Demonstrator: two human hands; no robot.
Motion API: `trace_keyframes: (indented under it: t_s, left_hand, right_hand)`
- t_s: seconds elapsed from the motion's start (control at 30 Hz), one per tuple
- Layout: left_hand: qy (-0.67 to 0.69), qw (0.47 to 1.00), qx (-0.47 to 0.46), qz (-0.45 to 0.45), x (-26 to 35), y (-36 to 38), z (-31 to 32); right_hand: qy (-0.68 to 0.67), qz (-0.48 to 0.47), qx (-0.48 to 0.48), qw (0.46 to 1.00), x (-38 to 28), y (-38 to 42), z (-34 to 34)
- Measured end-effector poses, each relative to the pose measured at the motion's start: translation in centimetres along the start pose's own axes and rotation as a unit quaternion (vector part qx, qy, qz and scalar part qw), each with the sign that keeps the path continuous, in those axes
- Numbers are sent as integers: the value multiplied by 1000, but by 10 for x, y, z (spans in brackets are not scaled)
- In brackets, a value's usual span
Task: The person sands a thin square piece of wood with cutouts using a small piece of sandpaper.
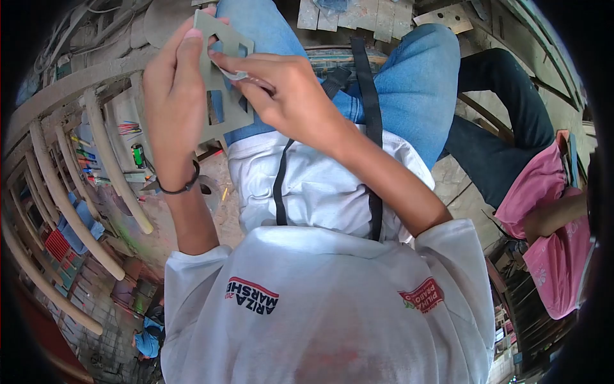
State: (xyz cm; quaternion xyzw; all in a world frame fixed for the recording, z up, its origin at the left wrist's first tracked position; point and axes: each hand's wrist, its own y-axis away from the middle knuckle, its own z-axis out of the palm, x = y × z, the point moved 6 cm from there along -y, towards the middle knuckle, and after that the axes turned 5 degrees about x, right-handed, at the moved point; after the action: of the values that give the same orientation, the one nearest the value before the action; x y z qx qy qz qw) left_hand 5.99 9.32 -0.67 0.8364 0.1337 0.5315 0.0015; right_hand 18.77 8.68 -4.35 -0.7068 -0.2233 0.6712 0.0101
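Observation:
My left hand [174,96] grips the edge of a flat grey panel [235,120] with rectangular cut-outs, the thumb lying on its face. The panel is tilted above my left thigh. My right hand [291,89] pinches a small folded piece [236,75], whitish and brown, which looks like sandpaper. That piece rests against the panel beside one of the cut-outs, with my fingertips close to its inner edge. Part of the panel is hidden behind both hands.
To the left stands a wooden frame with curved slats [105,147]. Behind it lie a green can-like item [137,155] and several pens or thin sticks [129,128]. A person in a pink top [543,192] sits at the right. Wooden boards [358,16] lie ahead.

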Motion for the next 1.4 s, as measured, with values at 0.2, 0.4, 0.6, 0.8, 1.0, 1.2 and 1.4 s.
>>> trace_keyframes:
  t_s: [0.2,0.4,0.6,0.8,1.0,1.2,1.4]
  left_hand:
    - [-7,999,-13,41,-7,-14,-14]
    - [-84,994,-12,74,15,-3,-11]
    - [-81,995,-13,64,14,-4,-5]
    - [-4,996,-82,30,13,-12,6]
    - [44,997,-63,-6,0,-17,3]
    - [9,998,-62,24,3,-5,-21]
    - [43,972,-223,65,25,23,-46]
  right_hand:
    - [290,-227,-135,920,13,-28,-5]
    - [315,-466,-306,768,-7,-77,-19]
    - [315,-487,-307,755,-34,-78,-34]
    - [261,-411,-237,841,-13,-66,-43]
    - [266,-341,-184,883,17,-45,-29]
    - [104,-107,-156,976,10,-11,-21]
    - [3,86,-36,996,-18,-24,-73]
